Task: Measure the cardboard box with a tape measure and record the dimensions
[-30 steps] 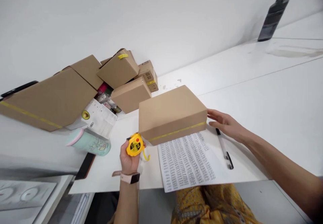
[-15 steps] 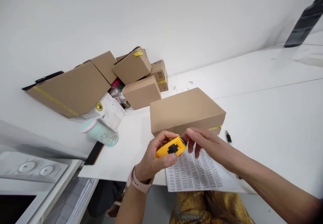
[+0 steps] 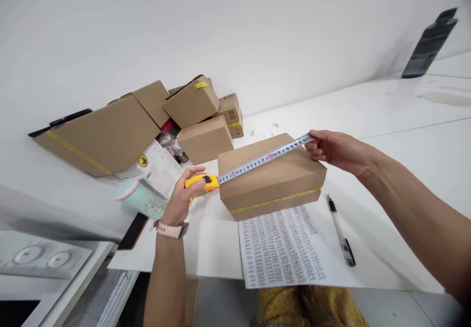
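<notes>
My left hand (image 3: pixel 183 195) is closed around the yellow case of a tape measure (image 3: pixel 202 184), just off the left end of a brown cardboard box (image 3: pixel 270 184). The metal blade (image 3: pixel 253 163) is drawn out to the right, slanting across the top of the box. At the blade's far end, the fingers of my right hand (image 3: pixel 331 150) pinch the tip near the box's right end. Yellow tape runs along the box's front side. In front of the box lies a printed sheet (image 3: pixel 279 253) with columns of text.
A pen (image 3: pixel 341 231) lies right of the sheet. Several cardboard boxes (image 3: pixel 206 140) are stacked at the back left against the wall. A mint tumbler (image 3: pixel 142 199) leans or stands by a white carton (image 3: pixel 158 167). A dark bottle (image 3: pixel 429 44) stands at the back right.
The tape blade has been pulled out of its case. My left hand moved left with the case, and my right hand moved right and up with the blade's tip, over the box.
</notes>
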The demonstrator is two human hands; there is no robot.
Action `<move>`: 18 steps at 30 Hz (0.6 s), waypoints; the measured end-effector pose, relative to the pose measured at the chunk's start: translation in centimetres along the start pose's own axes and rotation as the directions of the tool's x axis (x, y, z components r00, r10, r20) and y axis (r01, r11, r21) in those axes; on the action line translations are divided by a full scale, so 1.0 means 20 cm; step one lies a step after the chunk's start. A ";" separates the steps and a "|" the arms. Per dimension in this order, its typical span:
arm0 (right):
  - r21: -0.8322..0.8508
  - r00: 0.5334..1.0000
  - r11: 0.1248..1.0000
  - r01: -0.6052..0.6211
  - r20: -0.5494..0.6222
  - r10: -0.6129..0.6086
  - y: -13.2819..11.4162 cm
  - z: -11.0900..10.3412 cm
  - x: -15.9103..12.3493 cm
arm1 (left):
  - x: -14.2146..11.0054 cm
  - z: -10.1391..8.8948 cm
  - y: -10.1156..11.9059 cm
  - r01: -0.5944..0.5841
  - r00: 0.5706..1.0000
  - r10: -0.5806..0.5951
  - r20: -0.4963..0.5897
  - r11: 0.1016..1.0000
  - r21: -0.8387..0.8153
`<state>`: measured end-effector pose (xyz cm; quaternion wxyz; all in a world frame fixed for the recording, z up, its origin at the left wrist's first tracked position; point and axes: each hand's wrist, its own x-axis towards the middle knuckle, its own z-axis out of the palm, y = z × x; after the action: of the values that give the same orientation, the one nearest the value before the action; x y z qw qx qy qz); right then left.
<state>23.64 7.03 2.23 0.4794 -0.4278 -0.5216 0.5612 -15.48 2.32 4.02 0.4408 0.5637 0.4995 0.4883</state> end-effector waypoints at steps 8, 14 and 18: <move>-0.086 0.999 0.996 -0.038 -0.014 0.037 0.23 -0.17 0.14 | 0.18 -0.14 -0.03 0.142 0.990 -0.141 -0.014 0.990 0.019; -0.176 0.997 0.983 -0.050 -0.058 0.040 0.29 -0.13 0.13 | 0.22 -0.20 -0.01 0.154 0.988 -0.153 -0.017 0.985 0.073; -0.327 0.991 0.945 -0.021 -0.130 -0.023 0.28 -0.10 0.10 | 0.23 -0.22 0.01 0.169 0.986 -0.168 -0.012 0.980 0.103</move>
<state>24.80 9.47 -3.50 0.4355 -0.5376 -0.5747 0.4371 -19.64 6.88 5.28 0.4498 0.5406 0.5709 0.4237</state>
